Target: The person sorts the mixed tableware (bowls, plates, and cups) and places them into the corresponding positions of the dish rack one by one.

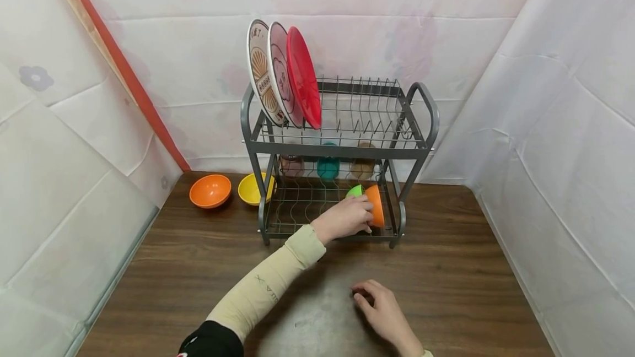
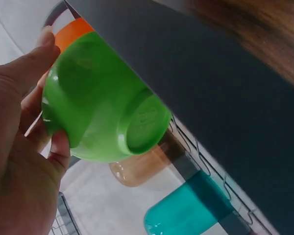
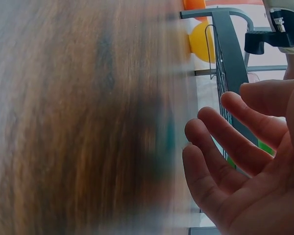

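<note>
My left hand [image 1: 346,217] reaches onto the lower shelf of the dish rack [image 1: 342,152] and grips a green bowl [image 2: 95,98] by its rim. In the left wrist view the bowl stands on edge, with its round foot facing the camera. Right beside it, an orange bowl [image 1: 375,205] stands tilted on its side at the shelf's right end, partly hidden by the fingers in the head view. My right hand [image 1: 384,313] rests low over the table in front of the rack, fingers loosely bent and holding nothing.
Two patterned plates [image 1: 260,70] and a red plate [image 1: 303,79] stand upright on the top shelf's left. Behind the lower shelf are a teal cup [image 1: 328,168], a brown cup [image 1: 363,167] and a pinkish cup [image 1: 291,166]. Another orange bowl [image 1: 210,190] and a yellow bowl [image 1: 249,189] sit left on the table.
</note>
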The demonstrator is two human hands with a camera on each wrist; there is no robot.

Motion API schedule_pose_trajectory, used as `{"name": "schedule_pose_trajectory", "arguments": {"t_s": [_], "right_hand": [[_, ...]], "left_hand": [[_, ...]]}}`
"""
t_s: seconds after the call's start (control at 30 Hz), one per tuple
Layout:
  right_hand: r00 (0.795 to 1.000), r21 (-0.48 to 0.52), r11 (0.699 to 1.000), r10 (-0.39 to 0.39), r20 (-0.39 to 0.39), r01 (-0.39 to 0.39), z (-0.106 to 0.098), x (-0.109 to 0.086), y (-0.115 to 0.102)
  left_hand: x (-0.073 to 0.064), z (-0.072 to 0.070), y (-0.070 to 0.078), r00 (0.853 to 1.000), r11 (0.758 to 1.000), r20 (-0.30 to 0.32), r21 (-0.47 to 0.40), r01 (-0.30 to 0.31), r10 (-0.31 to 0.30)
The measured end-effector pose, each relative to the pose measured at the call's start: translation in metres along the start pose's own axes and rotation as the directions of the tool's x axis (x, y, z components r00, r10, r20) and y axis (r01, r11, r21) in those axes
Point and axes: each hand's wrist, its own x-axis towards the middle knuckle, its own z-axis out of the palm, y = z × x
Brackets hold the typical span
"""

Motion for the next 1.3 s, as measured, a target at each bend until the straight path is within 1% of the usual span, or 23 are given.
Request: {"name": "schedule_pose_trajectory", "arguments": {"t_s": [0.2,0.27,0.3,0.43,0.53,0.67,0.73,0.8,0.87,0.93,1.03,1.13,1.2,1.3], "right_hand": [[1.0,-0.005,1.0,-0.011,-0.017,0.011,-0.001,-0.001,0.0],[0.999,-0.004,1.0,-0.021,-0.032,0.021,-0.001,-0.001,-0.001],[0.999,-0.004,1.0,-0.027,-0.041,0.027,-0.002,-0.001,-0.001],[0.997,-0.009,0.999,-0.032,-0.068,0.032,-0.003,0.0,-0.002],[0.996,-0.011,1.0,-0.03,-0.089,0.03,-0.004,0.001,-0.003],[0.993,0.001,1.0,-0.017,-0.115,0.018,-0.007,0.002,-0.003],[0.991,0.004,1.0,-0.004,-0.131,0.005,-0.008,0.003,-0.003],[0.988,0.004,1.0,0.006,-0.153,-0.005,-0.01,0.005,-0.003],[0.984,0.001,1.0,0.013,-0.176,-0.013,-0.012,0.006,-0.002],[0.98,-0.006,1.0,0.011,-0.2,-0.012,-0.014,0.006,-0.001],[0.973,-0.015,1.0,-0.004,-0.229,0.001,-0.018,0.007,0.0],[0.966,-0.022,1.0,-0.02,-0.257,0.015,-0.023,0.007,0.001],[0.962,-0.026,0.999,-0.026,-0.272,0.02,-0.026,0.008,0.002],[0.953,-0.032,0.999,-0.029,-0.3,0.021,-0.031,0.009,0.004]], "left_hand": [[-0.008,-0.003,0.005,0.996,0.996,-0.075,-0.065,-0.058,0.053],[-0.012,-0.005,0.008,0.993,0.993,-0.1,-0.093,-0.066,0.057],[-0.015,-0.006,0.009,0.993,0.991,-0.109,-0.12,-0.063,0.05],[-0.029,-0.011,0.016,0.992,0.975,-0.127,-0.222,-0.02,-0.008],[-0.041,-0.016,0.019,0.987,0.961,-0.152,-0.278,0.004,-0.049],[-0.059,-0.02,0.021,0.973,0.946,-0.205,-0.323,0.033,-0.104],[-0.07,-0.021,0.022,0.961,0.93,-0.231,-0.364,0.06,-0.152],[-0.081,-0.022,0.024,0.941,0.909,-0.262,-0.407,0.091,-0.212],[-0.092,-0.022,0.026,0.915,0.887,-0.303,-0.449,0.11,-0.267],[-0.104,-0.022,0.027,0.879,0.86,-0.347,-0.495,0.125,-0.327],[-0.12,-0.022,0.03,0.817,0.825,-0.409,-0.548,0.138,-0.407],[-0.136,-0.023,0.033,0.755,0.791,-0.441,-0.589,0.164,-0.485],[-0.146,-0.023,0.035,0.722,0.775,-0.446,-0.6,0.197,-0.528],[-0.163,-0.022,0.037,0.678,0.751,-0.442,-0.611,0.251,-0.587]]}}
